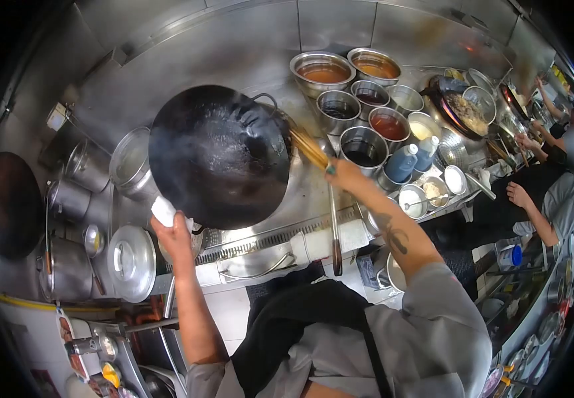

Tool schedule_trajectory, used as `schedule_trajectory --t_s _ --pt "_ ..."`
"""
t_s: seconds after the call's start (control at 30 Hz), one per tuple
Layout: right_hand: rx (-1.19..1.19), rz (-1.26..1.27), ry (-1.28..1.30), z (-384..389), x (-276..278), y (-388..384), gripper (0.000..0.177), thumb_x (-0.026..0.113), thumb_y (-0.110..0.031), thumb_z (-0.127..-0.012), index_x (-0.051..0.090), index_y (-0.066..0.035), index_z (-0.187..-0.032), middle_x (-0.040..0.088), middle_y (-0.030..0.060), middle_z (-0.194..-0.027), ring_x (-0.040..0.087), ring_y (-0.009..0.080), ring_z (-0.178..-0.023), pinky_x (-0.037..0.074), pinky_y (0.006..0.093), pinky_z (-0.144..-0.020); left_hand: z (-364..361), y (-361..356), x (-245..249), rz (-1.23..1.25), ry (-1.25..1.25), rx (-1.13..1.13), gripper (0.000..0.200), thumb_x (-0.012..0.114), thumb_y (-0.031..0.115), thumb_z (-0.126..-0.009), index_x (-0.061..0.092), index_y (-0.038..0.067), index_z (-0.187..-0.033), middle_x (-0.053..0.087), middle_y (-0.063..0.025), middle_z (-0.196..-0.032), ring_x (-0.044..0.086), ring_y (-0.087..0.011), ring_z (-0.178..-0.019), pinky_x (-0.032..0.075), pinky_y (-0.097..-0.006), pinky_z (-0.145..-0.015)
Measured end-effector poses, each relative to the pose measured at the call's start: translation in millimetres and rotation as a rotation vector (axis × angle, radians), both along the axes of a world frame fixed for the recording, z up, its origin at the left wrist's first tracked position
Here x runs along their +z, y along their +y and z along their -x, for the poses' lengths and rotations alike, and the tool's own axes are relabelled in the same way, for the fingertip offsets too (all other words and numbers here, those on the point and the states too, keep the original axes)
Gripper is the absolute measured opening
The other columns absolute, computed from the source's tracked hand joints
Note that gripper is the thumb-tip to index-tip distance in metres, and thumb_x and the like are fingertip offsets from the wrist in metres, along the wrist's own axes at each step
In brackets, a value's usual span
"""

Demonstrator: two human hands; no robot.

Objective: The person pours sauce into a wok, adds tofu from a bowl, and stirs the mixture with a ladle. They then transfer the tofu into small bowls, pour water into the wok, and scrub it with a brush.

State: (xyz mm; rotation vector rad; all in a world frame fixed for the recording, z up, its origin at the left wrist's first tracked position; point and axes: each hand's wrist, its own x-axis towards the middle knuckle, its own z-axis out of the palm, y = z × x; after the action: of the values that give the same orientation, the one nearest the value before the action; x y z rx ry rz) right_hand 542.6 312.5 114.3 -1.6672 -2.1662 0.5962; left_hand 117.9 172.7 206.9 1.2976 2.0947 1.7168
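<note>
A large black wok (220, 159) fills the middle left of the head view, tilted, its inner surface wet and shiny. My left hand (175, 233) is closed on a folded white cloth (164, 211) at the wok's near rim, beside its lower loop handle. In my closed right hand (348, 178) is a bamboo wok brush (309, 146). Its bristles point up and left, overlapping the wok's right rim in this view. A long-handled ladle (335, 232) lies below my right hand, its dark handle end over the counter's front edge.
Right of the wok stand metal pots of sauce (364, 149) and squeeze bottles (401, 163). Metal pots (88, 166) and a lidded pot (132, 263) are on the left. Another person (526, 205) stands at the right, near a wok of food (466, 113).
</note>
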Motion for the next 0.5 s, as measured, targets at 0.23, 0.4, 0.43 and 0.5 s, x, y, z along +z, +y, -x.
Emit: schedule_trajectory --t_s 0.23,0.4,0.43,0.5 --pt "-0.01 -0.134 0.208 16.2 184.3 19.5 0.043 0.07 -0.034 -0.079 0.063 -0.004 -0.109 0.066 0.0182 -0.078 0.064 0.0242 -0.065 0.05 0.0373 -0.064 -33.5 19.7 -95.1 0.025 -0.813 0.064 0.036 0.06 0.025 -0.081 0.051 0.003 -0.109 0.059 -0.01 -0.093 0.058 -0.0191 -0.068 0.048 -0.0361 -0.052" --pt "-0.079 -0.666 0.265 36.2 347.5 52.5 0.043 0.071 -0.041 -0.082 0.065 -0.006 -0.106 0.055 -0.0019 -0.063 0.051 0.0065 -0.051 0.04 0.0232 -0.045 -83.6 44.6 -103.5 0.384 -1.299 -0.258 0.026 0.056 0.027 -0.084 0.053 0.007 -0.1 0.057 -0.0081 -0.08 0.06 -0.0221 -0.065 0.045 -0.0351 -0.044" --pt "-0.098 -0.631 0.309 43.3 383.8 55.5 0.045 0.071 -0.042 -0.082 0.064 -0.006 -0.108 0.056 -0.0012 -0.066 0.053 0.0069 -0.053 0.042 0.0233 -0.047 -91.3 52.6 -102.4 0.393 -1.294 -0.226 0.024 0.055 0.026 -0.085 0.053 0.006 -0.099 0.057 -0.0081 -0.079 0.06 -0.0221 -0.063 0.043 -0.0342 -0.041" --pt "-0.074 -0.671 0.475 71.2 430.5 61.5 0.047 0.071 -0.043 -0.082 0.064 -0.006 -0.11 0.058 0.0007 -0.072 0.057 0.0088 -0.058 0.044 0.0233 -0.051 -95.3 68.5 -100.7 0.423 -1.306 -0.136 0.023 0.053 0.025 -0.085 0.054 0.005 -0.097 0.059 -0.0086 -0.077 0.06 -0.0223 -0.059 0.041 -0.0333 -0.037"
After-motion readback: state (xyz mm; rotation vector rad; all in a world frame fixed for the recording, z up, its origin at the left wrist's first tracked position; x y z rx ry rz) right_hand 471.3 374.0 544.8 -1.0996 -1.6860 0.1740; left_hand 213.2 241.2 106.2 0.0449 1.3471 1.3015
